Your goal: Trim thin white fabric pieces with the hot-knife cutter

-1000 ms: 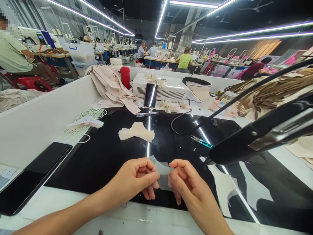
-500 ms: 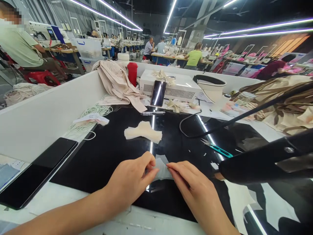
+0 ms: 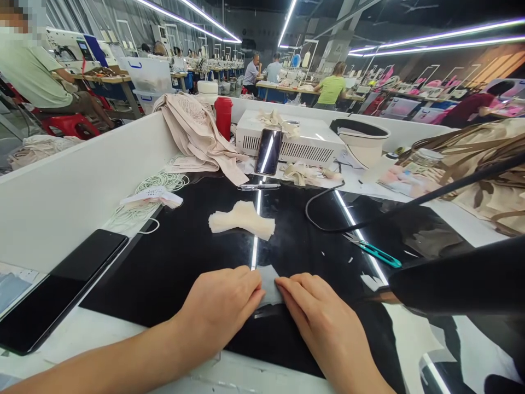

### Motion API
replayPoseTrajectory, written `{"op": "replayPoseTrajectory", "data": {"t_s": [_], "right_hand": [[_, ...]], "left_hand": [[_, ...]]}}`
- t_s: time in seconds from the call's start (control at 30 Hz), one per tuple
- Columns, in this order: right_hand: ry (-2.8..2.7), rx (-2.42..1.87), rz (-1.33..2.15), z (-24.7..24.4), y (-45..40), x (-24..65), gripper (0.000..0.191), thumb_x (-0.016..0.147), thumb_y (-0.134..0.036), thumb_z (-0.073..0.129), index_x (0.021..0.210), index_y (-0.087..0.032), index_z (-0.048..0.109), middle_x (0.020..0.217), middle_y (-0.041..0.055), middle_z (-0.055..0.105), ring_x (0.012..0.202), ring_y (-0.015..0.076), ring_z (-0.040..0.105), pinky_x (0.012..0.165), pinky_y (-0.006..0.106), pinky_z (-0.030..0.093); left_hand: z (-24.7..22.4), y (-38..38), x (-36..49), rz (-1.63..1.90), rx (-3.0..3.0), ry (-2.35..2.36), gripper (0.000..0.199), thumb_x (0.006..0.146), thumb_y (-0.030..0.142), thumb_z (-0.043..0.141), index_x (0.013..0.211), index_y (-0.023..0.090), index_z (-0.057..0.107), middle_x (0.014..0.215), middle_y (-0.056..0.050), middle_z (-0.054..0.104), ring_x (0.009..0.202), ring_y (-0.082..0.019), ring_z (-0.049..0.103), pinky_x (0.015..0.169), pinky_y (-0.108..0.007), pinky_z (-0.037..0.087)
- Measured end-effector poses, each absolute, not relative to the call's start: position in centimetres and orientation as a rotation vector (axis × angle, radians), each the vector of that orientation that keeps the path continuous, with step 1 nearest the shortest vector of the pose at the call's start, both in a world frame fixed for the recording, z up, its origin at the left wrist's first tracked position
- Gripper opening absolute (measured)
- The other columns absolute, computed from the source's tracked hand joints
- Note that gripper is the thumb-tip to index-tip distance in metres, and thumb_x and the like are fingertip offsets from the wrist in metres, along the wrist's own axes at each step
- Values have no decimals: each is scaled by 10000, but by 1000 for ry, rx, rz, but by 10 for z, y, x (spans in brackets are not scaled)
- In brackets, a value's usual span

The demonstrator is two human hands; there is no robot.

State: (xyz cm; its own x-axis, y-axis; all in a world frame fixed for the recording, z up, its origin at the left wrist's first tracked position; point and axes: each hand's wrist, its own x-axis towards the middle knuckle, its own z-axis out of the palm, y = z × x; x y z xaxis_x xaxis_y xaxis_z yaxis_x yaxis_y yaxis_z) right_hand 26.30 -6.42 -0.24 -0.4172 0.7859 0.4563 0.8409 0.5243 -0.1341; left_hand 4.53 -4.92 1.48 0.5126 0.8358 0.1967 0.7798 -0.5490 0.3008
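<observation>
Glossy black worktop [image 3: 164, 268] lay beneath our handwork.
Between our left hand [image 3: 223, 301] and right hand [image 3: 324, 323], neither clearly nearer, sat the translucent sheet piece [image 3: 269, 283], fingers pressed together at its opposite side edges; its full long axis was hidden from us.

At lower centre, the left hand [image 3: 223, 309] and right hand [image 3: 324, 312] pinch a small translucent fabric piece [image 3: 269, 284] over a glossy black work surface [image 3: 172, 273]. Cream fabric pieces [image 3: 243, 219] lie above them; a smartphone [image 3: 268, 151] leans upright at upper centre; teal thread snips [image 3: 378, 254] lie right of centre.
</observation>
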Motion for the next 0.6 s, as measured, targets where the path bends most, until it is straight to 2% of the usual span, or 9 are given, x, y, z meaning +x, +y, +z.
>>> {"op": "replayPoseTrajectory", "data": {"t_s": [0.2,0.4,0.5,0.6], "right_hand": [[-2347,-1362,-158,-4,-65,263,273,1104,-262,447,1133,-225,716,943,47,749,769,163,692,596,259,519],[-2306,-1327,-210,1,-64,258,352,1119,-256,384,1075,-199,729,875,45,746,716,165,674,593,272,505],[-2291,-1327,-210,2,-64,256,341,1116,-249,397,1060,-196,729,864,43,745,706,164,666,579,272,483],[-2281,-1331,-205,1,-64,256,330,1113,-254,412,1037,-197,728,851,40,742,694,163,655,550,273,451]], "left_hand": [[17,-50,46,425,2600,1391,197,1024,221,599,827,218,586,743,38,646,622,-163,637,566,-299,365],[19,-52,45,442,2649,1361,170,1009,223,629,840,213,622,747,32,639,614,-170,635,552,-320,389],[21,-52,44,523,2743,1349,242,1048,230,554,823,205,638,726,10,622,626,-195,617,560,-338,412],[25,-51,45,660,2832,1308,315,1089,208,442,872,183,669,804,-32,671,729,-224,645,661,-371,496]]}}
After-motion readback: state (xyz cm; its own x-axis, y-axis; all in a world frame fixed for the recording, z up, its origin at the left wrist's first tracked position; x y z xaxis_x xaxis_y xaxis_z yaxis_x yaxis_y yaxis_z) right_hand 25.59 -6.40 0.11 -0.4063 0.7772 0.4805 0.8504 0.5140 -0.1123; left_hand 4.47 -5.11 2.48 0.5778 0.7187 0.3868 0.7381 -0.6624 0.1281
